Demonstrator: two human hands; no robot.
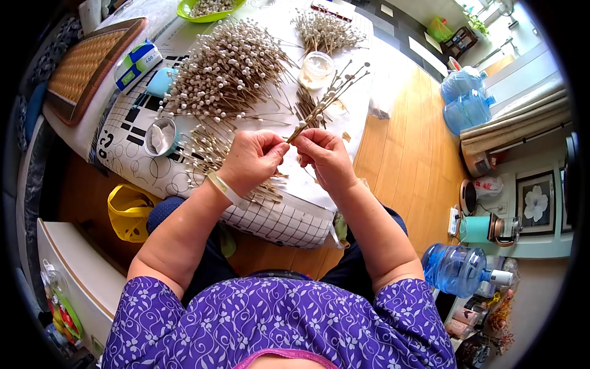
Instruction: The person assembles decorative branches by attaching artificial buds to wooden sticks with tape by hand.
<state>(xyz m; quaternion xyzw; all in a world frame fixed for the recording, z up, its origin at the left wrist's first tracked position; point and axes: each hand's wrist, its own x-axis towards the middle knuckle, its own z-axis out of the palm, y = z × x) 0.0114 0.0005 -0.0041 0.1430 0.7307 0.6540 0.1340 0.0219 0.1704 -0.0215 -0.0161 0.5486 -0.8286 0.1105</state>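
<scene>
My right hand (322, 154) pinches a thin bunch of brown stems (329, 98) with small dark round tips, which slant up and to the right. Close beside it, my left hand (249, 161) has thumb and forefinger closed at the bunch's lower end; what they pinch is too small to make out. Just beyond the hands lie short brown sticks (303, 104) on the white table cover. A round tub (316, 69) with pale contents stands behind them. Left of my hands spreads a heap of white-tipped stems (227, 67), with a smaller pile (206, 154) partly under my left forearm.
Another bunch of stems (326, 32) lies at the back, near a green bowl (209, 8). A small tin (161, 136) and a tissue pack (137, 65) sit on the left. A yellow bag (130, 212) is below the table edge; water jugs (467, 111) stand right.
</scene>
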